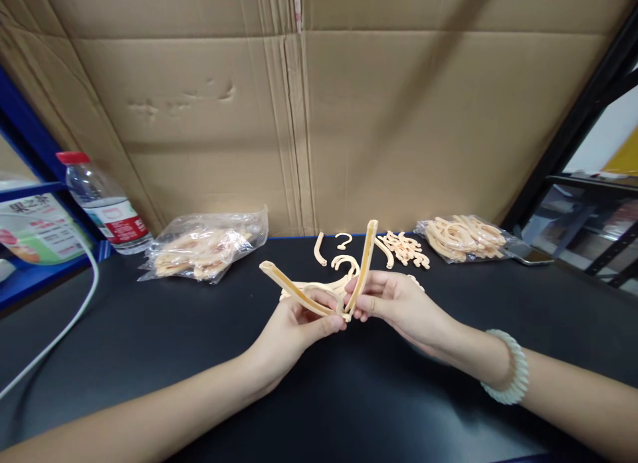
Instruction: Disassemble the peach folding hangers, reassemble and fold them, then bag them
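Note:
My left hand (294, 327) is closed on one curved, cream plastic hanger arm (299, 295), its hollow side showing. The second hanger arm (365, 260) stands nearly upright in the closed fingers of my right hand (399, 307). Both arms meet at their lower ends between my fingertips, forming a V; whether they are locked together cannot be made out. Just behind my hands lie hanger pieces with curved hooks (349, 262), partly hidden. Farther back are a loose hanger arm (320, 249), a loose hook (343, 240) and a heap of small hooks (403, 247).
A clear bag of hanger parts (199, 247) lies at the left, another bag (461, 237) at the right beside a phone-like flat object (531, 254). A red-capped bottle (112, 214) stands far left. A white cable (74, 323) crosses the black table; cardboard (209, 131) walls the back.

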{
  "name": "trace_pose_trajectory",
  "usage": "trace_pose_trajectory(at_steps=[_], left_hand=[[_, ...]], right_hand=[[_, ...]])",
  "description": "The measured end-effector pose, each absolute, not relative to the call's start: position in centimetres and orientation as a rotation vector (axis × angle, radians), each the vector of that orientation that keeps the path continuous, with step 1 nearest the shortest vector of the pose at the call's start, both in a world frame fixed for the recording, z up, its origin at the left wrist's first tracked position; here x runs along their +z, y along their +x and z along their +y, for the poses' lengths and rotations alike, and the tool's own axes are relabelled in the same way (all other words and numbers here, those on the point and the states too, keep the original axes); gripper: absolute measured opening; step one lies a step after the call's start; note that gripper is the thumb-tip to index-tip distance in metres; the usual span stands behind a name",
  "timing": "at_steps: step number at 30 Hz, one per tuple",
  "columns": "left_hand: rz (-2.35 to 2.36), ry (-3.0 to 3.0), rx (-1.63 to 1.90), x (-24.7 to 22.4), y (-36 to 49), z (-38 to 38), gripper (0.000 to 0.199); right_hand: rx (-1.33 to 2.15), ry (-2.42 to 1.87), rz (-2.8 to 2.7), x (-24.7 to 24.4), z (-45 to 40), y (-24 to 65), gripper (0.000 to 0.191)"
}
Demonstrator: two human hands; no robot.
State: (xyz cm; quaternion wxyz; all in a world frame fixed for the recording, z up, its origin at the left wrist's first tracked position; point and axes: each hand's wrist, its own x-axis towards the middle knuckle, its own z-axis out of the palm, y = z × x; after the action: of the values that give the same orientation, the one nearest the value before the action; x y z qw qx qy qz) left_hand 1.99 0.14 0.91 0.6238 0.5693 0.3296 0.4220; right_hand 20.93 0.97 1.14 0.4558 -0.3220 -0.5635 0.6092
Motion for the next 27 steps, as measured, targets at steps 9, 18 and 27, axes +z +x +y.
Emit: trace_pose_trajectory(at_steps=[9,18,27], left_hand=[[0.783,1.297,1.008,0.81,2.16,-0.25,0.013],[0.763,1.303,1.049,0.75,2.29,-0.25,0.008],[0.795,1.272,1.047,0.27,2.04,-0.29,0.010]], right_hand=[[1.442,-0.782,-1.497,1.78,0.46,20.68,0.022],[1.427,-0.749,-1.545,1.79,0.34,20.71,0.010],[1.396,-0.770,-1.580,1.93,0.26,20.59,0.013]])
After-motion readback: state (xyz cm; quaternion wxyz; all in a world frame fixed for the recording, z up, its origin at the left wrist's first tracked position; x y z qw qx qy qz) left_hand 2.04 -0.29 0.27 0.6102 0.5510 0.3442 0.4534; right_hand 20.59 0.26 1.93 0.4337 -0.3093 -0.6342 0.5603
